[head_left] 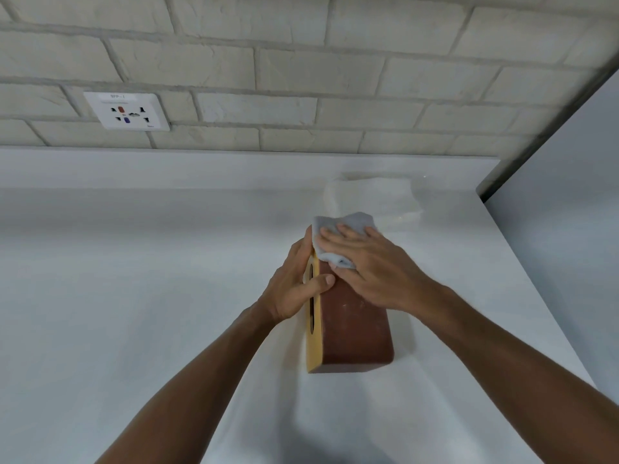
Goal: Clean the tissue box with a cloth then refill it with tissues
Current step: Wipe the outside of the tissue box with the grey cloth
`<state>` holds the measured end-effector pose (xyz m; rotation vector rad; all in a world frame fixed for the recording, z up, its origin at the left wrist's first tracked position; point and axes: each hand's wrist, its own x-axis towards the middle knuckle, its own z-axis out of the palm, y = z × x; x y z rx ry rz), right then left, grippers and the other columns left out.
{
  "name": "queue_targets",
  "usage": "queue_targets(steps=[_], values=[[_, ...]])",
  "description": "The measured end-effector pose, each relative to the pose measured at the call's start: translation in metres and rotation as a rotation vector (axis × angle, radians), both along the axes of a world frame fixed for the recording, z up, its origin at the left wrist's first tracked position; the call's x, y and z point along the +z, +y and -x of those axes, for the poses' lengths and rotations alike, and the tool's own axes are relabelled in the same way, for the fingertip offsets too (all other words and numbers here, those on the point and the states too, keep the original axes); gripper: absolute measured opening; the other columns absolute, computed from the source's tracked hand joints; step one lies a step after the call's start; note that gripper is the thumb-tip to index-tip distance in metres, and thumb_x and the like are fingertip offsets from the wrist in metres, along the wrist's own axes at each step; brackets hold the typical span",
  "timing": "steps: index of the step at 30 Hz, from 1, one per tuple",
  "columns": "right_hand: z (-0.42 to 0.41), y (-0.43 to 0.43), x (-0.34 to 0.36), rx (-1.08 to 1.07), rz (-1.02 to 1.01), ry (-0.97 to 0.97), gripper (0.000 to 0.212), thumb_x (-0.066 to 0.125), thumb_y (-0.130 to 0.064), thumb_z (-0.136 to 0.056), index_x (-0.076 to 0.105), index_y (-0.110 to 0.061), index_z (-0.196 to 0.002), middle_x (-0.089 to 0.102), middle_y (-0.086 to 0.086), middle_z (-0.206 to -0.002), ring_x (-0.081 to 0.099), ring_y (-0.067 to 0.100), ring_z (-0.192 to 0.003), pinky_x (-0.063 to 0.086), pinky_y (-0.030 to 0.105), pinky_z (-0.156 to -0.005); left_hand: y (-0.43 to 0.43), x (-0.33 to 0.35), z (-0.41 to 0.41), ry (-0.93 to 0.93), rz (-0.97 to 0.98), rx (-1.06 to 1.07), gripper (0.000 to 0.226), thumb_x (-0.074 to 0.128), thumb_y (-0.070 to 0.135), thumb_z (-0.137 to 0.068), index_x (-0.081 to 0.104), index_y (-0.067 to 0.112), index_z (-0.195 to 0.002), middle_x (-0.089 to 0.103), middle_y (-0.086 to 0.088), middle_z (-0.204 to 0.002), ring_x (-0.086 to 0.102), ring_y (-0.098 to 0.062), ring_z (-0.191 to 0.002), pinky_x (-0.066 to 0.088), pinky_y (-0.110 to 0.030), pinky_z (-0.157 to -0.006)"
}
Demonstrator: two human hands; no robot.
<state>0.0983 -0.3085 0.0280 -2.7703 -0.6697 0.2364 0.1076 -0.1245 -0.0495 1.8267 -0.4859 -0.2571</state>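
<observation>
A brown tissue box [355, 329] with a light wooden slotted lid lies on its side on the white counter [134, 279], the lid facing left. My left hand [298, 289] grips the lid side, thumb over the top edge. My right hand [371, 266] presses a grey cloth [338, 229] flat on the box's upturned brown face, at its far end. A pack of white tissues in clear wrap [375, 195] lies just behind the box.
A brick-pattern wall with a white power socket [127, 111] runs along the back. A tall grey panel [569, 195] stands at the right; the counter's right edge runs along it.
</observation>
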Motion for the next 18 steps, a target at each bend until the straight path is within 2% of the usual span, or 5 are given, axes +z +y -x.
queue_targets(steps=[4, 8, 12, 15, 18], values=[[-0.015, -0.012, 0.006, -0.172, 0.03, -0.024, 0.046, 0.028, -0.041, -0.106, 0.027, -0.04, -0.152, 0.029, -0.017, -0.159, 0.023, 0.012, -0.148, 0.02, 0.042, -0.12, -0.001, -0.005, -0.001, -0.019, -0.101, 0.027, 0.095, 0.046, 0.072, -0.083, 0.004, 0.042, -0.163, 0.022, 0.031, -0.161, 0.024, 0.015, -0.143, 0.029, -0.024, -0.115], [-0.003, 0.004, 0.001, -0.052, 0.031, -0.023, 0.053, 0.023, -0.041, -0.102, 0.026, -0.032, -0.154, 0.024, -0.012, -0.162, 0.016, 0.012, -0.151, 0.017, 0.043, -0.122, -0.002, -0.014, -0.004, -0.244, -0.231, 0.072, 0.094, 0.03, 0.073, -0.089, 0.007, 0.024, -0.167, 0.031, 0.013, -0.165, 0.039, -0.004, -0.143, 0.04, -0.037, -0.112], [-0.013, -0.014, 0.006, -0.121, 0.084, -0.029, 0.047, 0.028, -0.039, -0.106, 0.026, -0.037, -0.153, 0.029, -0.017, -0.159, 0.021, 0.011, -0.149, 0.015, 0.043, -0.121, -0.004, -0.018, -0.004, -0.387, -0.302, 0.119, 0.096, 0.011, 0.077, -0.095, 0.017, 0.011, -0.165, 0.054, -0.001, -0.145, 0.055, -0.018, -0.121, 0.045, -0.046, -0.1], [-0.014, -0.004, 0.012, -0.18, 0.052, -0.031, 0.041, 0.028, -0.037, -0.107, 0.037, -0.034, -0.147, 0.034, -0.013, -0.157, 0.024, 0.016, -0.148, 0.018, 0.041, -0.118, -0.004, -0.018, -0.003, -0.402, -0.331, 0.127, 0.098, 0.005, 0.079, -0.095, 0.014, 0.01, -0.165, 0.054, -0.003, -0.144, 0.054, -0.02, -0.118, 0.043, -0.047, -0.1], [0.003, 0.007, 0.005, -0.029, 0.008, -0.016, 0.049, 0.027, -0.038, -0.105, 0.028, -0.031, -0.153, 0.025, -0.012, -0.161, 0.016, 0.012, -0.151, 0.015, 0.041, -0.121, -0.003, -0.02, -0.006, -0.416, -0.32, 0.101, 0.097, 0.007, 0.078, -0.095, 0.027, 0.01, -0.162, 0.053, 0.002, -0.141, 0.054, -0.019, -0.112, 0.046, -0.048, -0.094]])
